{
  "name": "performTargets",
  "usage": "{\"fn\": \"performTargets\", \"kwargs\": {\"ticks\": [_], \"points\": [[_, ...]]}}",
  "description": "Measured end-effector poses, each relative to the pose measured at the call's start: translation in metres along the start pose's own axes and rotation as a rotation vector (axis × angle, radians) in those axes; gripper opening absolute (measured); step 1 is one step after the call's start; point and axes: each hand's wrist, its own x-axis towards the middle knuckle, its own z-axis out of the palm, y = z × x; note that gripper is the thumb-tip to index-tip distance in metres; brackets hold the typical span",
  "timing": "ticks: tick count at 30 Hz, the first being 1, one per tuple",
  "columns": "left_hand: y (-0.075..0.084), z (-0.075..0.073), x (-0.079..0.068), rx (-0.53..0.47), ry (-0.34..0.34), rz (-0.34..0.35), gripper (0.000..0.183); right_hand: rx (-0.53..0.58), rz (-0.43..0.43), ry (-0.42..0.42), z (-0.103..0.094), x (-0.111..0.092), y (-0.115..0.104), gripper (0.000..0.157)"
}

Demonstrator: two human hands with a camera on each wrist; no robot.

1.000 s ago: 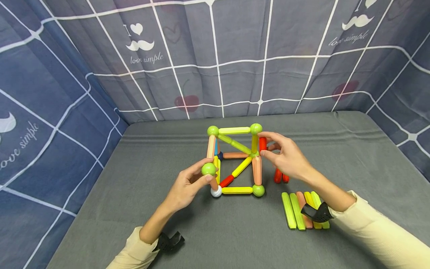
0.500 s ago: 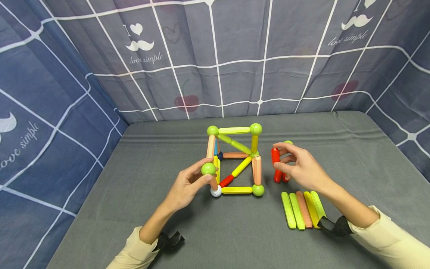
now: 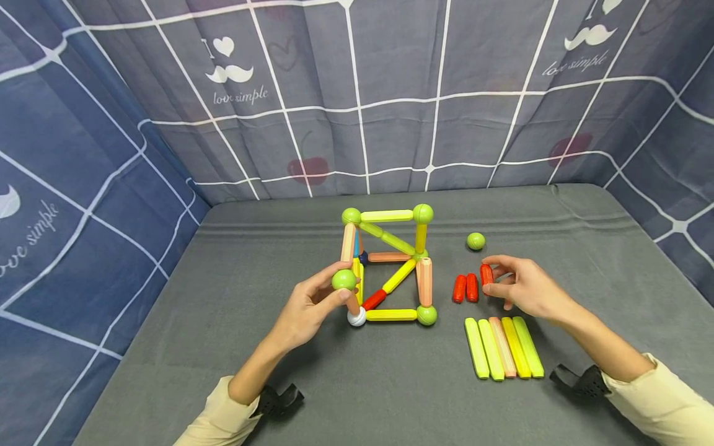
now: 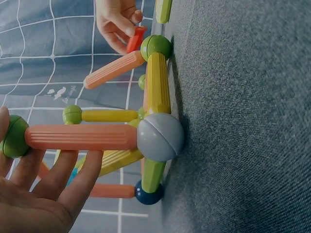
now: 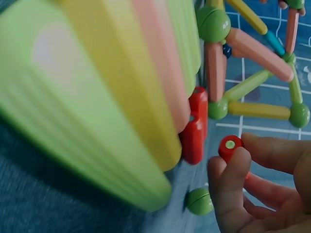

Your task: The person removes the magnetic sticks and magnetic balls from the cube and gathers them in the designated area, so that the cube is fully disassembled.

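A frame of ridged sticks and balls stands mid-table, with a yellow stick [image 3: 392, 315] along its near bottom edge. My left hand [image 3: 313, 305] pinches the green ball [image 3: 343, 279] at the frame's near left top corner. That ball tops an orange stick [image 4: 80, 137] rising from a white ball [image 4: 161, 137]. To the frame's right, my right hand [image 3: 527, 288] pinches a short red stick [image 3: 487, 279] between thumb and fingers. Beside it lie two more short red sticks [image 3: 471, 288]. The near right orange stick [image 3: 425, 282] stands on a green ball, its top end bare.
Several long sticks [image 3: 504, 348], green, orange and yellow, lie in a row nearer the front right. A loose green ball [image 3: 476, 241] sits behind the red sticks. A checked curtain [image 3: 390, 136] hangs behind the grey cloth surface [image 3: 223, 347].
My right hand has moved away from the frame's right side, to the right and toward me, carrying the short red stick beside the other red ones. My left hand keeps its hold on the green ball.
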Motion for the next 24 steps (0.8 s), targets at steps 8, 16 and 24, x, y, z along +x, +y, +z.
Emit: {"fn": "performTargets", "kwargs": {"ticks": [8, 16, 24], "points": [[0.001, 0.0, 0.0, 0.01, 0.0, -0.01, 0.045, -0.003, 0.03, -0.104, 0.001, 0.004, 0.013, 0.05], [0.0, 0.001, -0.001, 0.004, -0.003, -0.01, 0.045, -0.019, 0.043, -0.127, 0.002, 0.007, 0.016, 0.051], [0.001, 0.0, 0.0, 0.022, -0.001, -0.003, 0.045, -0.012, 0.043, -0.139, 0.002, 0.009, 0.017, 0.053]]}}
